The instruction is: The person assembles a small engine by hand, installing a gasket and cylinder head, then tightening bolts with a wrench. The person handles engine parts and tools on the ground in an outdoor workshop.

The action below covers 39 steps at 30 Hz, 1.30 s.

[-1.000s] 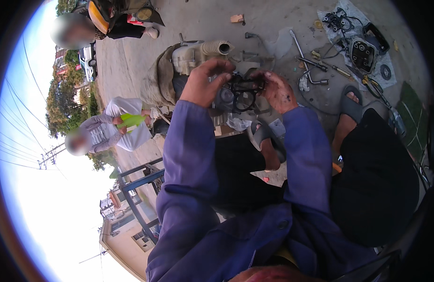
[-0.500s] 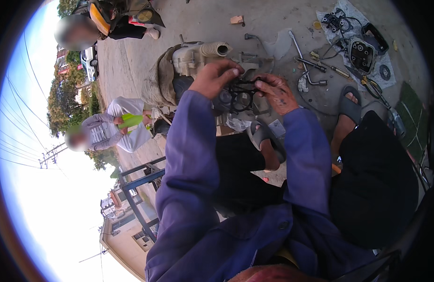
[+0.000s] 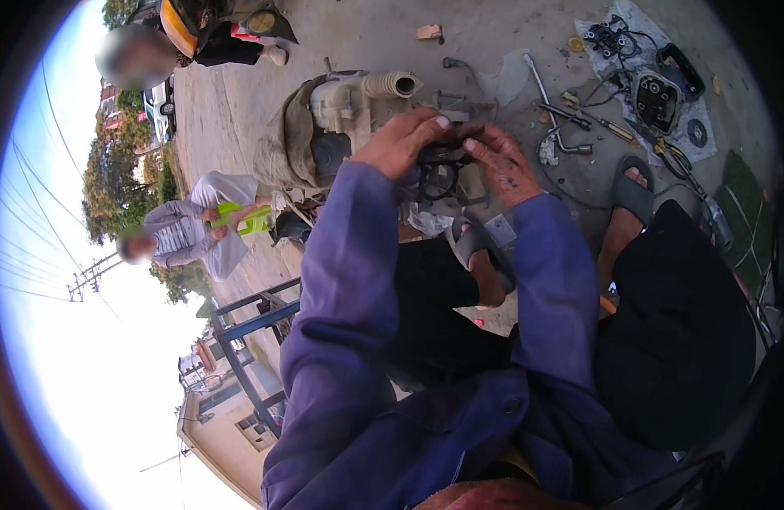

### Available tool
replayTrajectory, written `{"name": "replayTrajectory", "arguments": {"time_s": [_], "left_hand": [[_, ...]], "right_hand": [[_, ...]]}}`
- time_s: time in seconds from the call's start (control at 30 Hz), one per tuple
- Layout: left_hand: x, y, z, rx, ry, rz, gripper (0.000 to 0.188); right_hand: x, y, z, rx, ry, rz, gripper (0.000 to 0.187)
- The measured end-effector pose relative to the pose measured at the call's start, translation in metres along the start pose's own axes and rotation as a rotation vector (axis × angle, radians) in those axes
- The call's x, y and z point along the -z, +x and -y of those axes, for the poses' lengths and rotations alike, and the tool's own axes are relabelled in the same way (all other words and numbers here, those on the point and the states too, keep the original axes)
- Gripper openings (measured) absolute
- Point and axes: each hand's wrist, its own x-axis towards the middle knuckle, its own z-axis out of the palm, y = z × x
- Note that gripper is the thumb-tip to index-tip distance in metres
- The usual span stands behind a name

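Ahead of me both hands hold a thin black gasket with a large round opening, over a dusty engine. My left hand pinches its upper left part between thumb and fingers. My right hand, its fingers dark with grime, grips the upper right edge with the thumb on top. Fingers of the two hands nearly meet and hide the gasket's upper part. The engine lies partly behind my left hand, beside a brown sack.
At the right, a cross-shaped wrench, an engine cover and other parts lie on the ground and a sheet. My sandalled feet flank the work. One person holds something bright green at left; another is farther up by a vehicle.
My hands have drawn closer together along the gasket's upper edge, covering more of it. The person at left has shifted the green thing.
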Motion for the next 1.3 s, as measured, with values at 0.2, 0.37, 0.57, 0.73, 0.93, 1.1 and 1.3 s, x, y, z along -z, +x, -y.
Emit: {"name": "replayTrajectory", "arguments": {"time_s": [0.2, 0.37, 0.57, 0.73, 0.93, 1.1, 1.3], "left_hand": [[-0.011, 0.008, 0.012, -0.007, 0.002, -0.014, 0.044], [-0.012, 0.007, 0.009, -0.006, 0.117, -0.017, 0.032], [-0.008, -0.005, 0.017, -0.042, 0.174, -0.104, 0.032], [-0.007, -0.02, 0.006, 0.014, 0.28, -0.247, 0.029], [-0.018, -0.037, -0.004, 0.012, 0.461, -0.429, 0.03], [-0.025, -0.051, -0.002, 0.099, 0.405, -0.453, 0.031], [-0.033, -0.051, 0.012, 0.09, 0.452, -0.541, 0.027]], "right_hand": [[-0.004, -0.001, 0.008, -0.012, -0.025, -0.017, 0.024], [0.002, 0.0, 0.005, -0.005, -0.066, -0.007, 0.023], [-0.001, 0.002, 0.002, -0.022, -0.084, -0.085, 0.024], [0.003, 0.001, 0.002, -0.028, -0.11, -0.078, 0.024], [0.0, 0.001, 0.014, -0.067, -0.26, -0.087, 0.021], [0.002, -0.001, 0.017, -0.098, -0.342, -0.082, 0.022], [0.006, -0.002, 0.014, -0.108, -0.252, -0.057, 0.024]]}}
